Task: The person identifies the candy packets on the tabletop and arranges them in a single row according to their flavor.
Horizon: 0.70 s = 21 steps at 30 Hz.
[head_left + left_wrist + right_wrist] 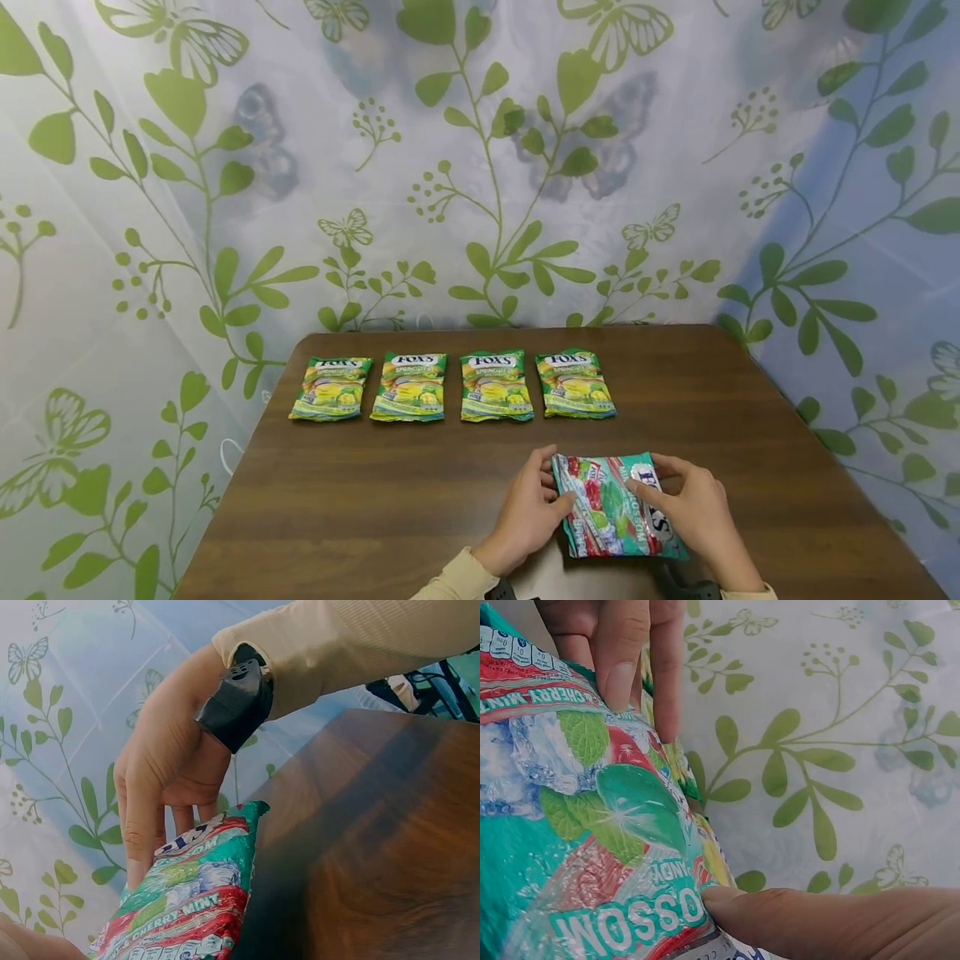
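Between my two hands is a teal and red bag of Fox's candy (pixel 611 508), turned sideways above the near part of the table. My left hand (pixel 528 508) grips its left edge, thumb on the front and fingers behind. My right hand (pixel 696 510) holds the opposite edge, its thumb lying over the printed face. In the left wrist view the candy bag tilts and its cherry mint lettering shows. The right wrist view shows the bag up close, with a thumb pressing near its edge. The bag's underside is hidden.
Several green and yellow Fox's candy bags stand in a row along the back of the brown table (pixel 360 508); the rightmost bag (pixel 576 385) is nearest my hands. Behind the table hangs a curtain (pixel 300 167) with leaves and butterflies.
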Available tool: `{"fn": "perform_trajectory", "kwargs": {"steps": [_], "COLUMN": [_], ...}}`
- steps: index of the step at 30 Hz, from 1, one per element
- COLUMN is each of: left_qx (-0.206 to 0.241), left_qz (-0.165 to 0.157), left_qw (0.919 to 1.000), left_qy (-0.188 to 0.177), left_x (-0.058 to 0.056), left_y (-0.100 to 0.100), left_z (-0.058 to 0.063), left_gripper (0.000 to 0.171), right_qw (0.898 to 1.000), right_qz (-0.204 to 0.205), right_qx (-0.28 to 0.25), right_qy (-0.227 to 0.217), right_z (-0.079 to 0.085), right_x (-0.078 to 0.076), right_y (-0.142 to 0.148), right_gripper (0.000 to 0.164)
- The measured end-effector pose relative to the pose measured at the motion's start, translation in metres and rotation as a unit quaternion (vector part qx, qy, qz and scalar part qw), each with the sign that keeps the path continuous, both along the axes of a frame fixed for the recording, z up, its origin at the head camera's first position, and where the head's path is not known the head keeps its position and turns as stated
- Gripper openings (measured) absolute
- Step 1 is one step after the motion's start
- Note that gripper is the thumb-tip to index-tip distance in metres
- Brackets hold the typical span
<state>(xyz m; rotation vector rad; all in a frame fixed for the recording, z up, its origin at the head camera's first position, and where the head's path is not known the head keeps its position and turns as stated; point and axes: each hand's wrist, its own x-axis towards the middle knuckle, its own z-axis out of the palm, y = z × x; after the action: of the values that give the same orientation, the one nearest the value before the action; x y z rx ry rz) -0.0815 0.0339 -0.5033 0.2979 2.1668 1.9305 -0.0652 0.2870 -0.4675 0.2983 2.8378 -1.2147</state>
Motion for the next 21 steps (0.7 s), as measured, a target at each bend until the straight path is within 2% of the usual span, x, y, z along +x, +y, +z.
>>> {"fn": "perform_trajectory", "kwargs": {"steps": [8, 17, 21], "left_qx": [-0.001, 0.000, 0.010], "left_qz": [-0.005, -0.014, -0.007], "left_qw": [0.9991, 0.9988, 0.9993], "left_qy": [0.041, 0.046, 0.037], "left_x": [-0.020, -0.038, -0.045], "left_y": [0.013, 0.037, 0.049], "left_z": [0.006, 0.012, 0.016], "left_gripper": [0.058, 0.056, 0.056], "right_qw": [1.000, 0.999, 0.999], "right_qz": [0.003, 0.010, 0.021], "right_qx": [0.019, 0.036, 0.032], "right_qy": [0.023, 0.023, 0.019], "right_z": [0.011, 0.018, 0.020], "right_x": [-0.016, -0.030, -0.041], "right_y": [0.011, 0.031, 0.042], "right_gripper": [0.075, 0.075, 0.075]}}
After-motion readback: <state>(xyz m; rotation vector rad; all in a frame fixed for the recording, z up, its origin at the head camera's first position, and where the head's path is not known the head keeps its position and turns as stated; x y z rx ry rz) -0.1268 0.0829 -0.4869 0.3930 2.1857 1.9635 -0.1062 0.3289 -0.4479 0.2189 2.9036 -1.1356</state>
